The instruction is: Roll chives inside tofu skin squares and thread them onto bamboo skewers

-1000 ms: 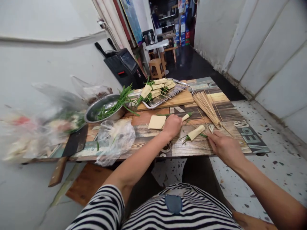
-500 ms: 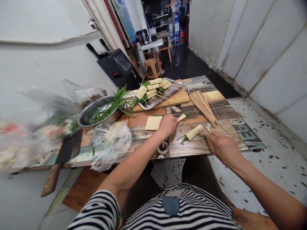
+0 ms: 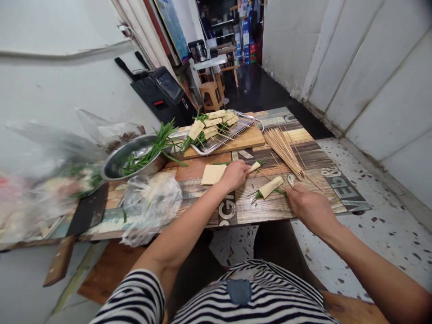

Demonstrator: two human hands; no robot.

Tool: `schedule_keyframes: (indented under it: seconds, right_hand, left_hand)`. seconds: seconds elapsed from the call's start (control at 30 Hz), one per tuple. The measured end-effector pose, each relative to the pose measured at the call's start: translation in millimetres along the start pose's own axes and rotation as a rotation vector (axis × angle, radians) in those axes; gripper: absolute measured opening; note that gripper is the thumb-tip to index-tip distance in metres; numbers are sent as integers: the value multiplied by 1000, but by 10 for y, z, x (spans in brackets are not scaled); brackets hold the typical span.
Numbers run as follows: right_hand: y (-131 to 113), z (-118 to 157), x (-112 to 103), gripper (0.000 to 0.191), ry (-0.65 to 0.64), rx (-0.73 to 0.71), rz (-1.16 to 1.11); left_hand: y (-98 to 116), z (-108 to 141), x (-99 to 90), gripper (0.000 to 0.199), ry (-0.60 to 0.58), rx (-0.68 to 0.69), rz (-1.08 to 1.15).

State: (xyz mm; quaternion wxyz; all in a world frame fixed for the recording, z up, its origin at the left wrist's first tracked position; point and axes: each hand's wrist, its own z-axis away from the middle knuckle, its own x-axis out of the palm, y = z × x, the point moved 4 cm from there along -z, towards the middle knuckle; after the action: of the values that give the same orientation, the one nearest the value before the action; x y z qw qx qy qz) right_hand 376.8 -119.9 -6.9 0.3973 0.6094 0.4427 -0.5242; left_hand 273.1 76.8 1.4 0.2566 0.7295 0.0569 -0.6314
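Observation:
My left hand (image 3: 235, 174) is closed around a rolled tofu sheet (image 3: 254, 167) with green chives poking out of its far end. Beside it lies a stack of flat, pale yellow tofu sheets (image 3: 212, 174). A second tofu roll (image 3: 272, 186), filled with chives, rests on the table between my hands. Close to that roll, my right hand (image 3: 308, 204) has its fingers pinched together at the lower end of a thin bamboo skewer (image 3: 278, 164); the fingertips are partly hidden. Beyond it, a bundle of bamboo skewers (image 3: 282, 150) lies fanned on the table.
Finished skewers fill a metal tray (image 3: 249, 118) on a wooden board (image 3: 258, 138). A steel bowl (image 3: 106, 168) of chives stands left, near a crumpled plastic bag (image 3: 151, 202). A cleaver (image 3: 89, 211) overhangs the front edge, its handle outward. Blurred bags lie far left.
The view has shifted slightly, so the whole scene sits a little further left. Both hands keep nearly the same positions and grips.

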Motion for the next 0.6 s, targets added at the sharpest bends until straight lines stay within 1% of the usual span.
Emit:
schedule_keyframes:
  seconds: [0.17, 0.27, 0.37, 0.5, 0.6]
  right_hand:
    - [-37, -83, 7, 23, -64, -4, 16]
    - [-91, -184, 30, 22, -84, -8, 14]
    - [-177, -339, 46, 25, -81, -42, 16]
    - [-256, -549, 68, 27, -42, -70, 32]
    - [-268, -616, 85, 28, -20, -77, 36]
  left_hand:
    - [-27, -28, -5, 25, -12, 9, 32]
    - [-44, -37, -3, 26, -9, 27, 36]
    - [-57, -41, 8, 26, -5, 57, 34]
    - [-64, -59, 10, 27, -7, 95, 49]
    - [-57, -73, -4, 27, -43, 91, 34]
